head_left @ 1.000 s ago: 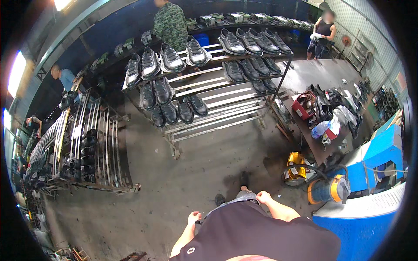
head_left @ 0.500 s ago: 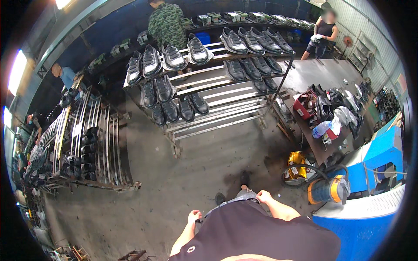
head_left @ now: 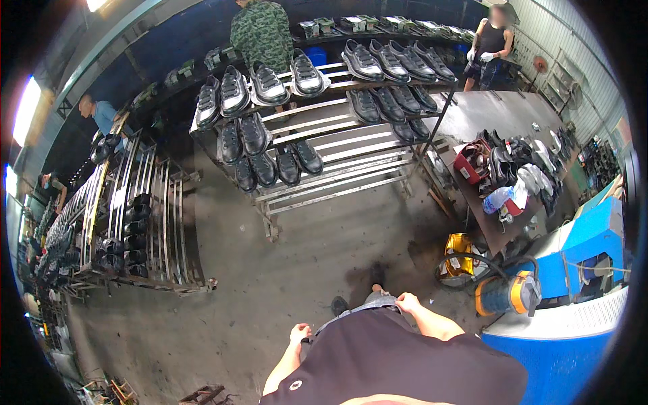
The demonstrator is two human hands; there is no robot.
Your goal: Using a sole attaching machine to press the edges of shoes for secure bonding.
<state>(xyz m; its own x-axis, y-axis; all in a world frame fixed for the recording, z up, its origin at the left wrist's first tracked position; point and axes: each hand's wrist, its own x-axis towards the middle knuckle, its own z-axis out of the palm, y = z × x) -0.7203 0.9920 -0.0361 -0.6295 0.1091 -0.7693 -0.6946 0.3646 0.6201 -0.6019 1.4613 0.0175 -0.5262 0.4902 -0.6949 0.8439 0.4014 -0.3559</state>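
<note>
Both my hands are at my waist, beside the dark shirt (head_left: 398, 344) and the grey shorts (head_left: 352, 312). My left hand (head_left: 300, 333) is closed at my left hip, its fingers curled; what they hold, if anything, is hidden. On the other side my right hand (head_left: 408, 303) is closed in a pinch at the edge of the clothing, seemingly on the shorts. Ahead, out of reach of both hands, stands a metal rack (head_left: 351, 141) bearing several black shoes (head_left: 268, 86) on its slanted bars.
Another shoe rack (head_left: 177, 229) stands at left. At right are a table (head_left: 487, 221) piled with shoes, a blue-and-white machine (head_left: 560, 337), an orange-and-grey canister with a hose (head_left: 503, 297) and a gold bag (head_left: 458, 253). People work at the back, one in camouflage (head_left: 262, 37).
The person at the far right has moved the gloved hands apart and shifted slightly left. My hands stay at my waist, almost unmoved.
</note>
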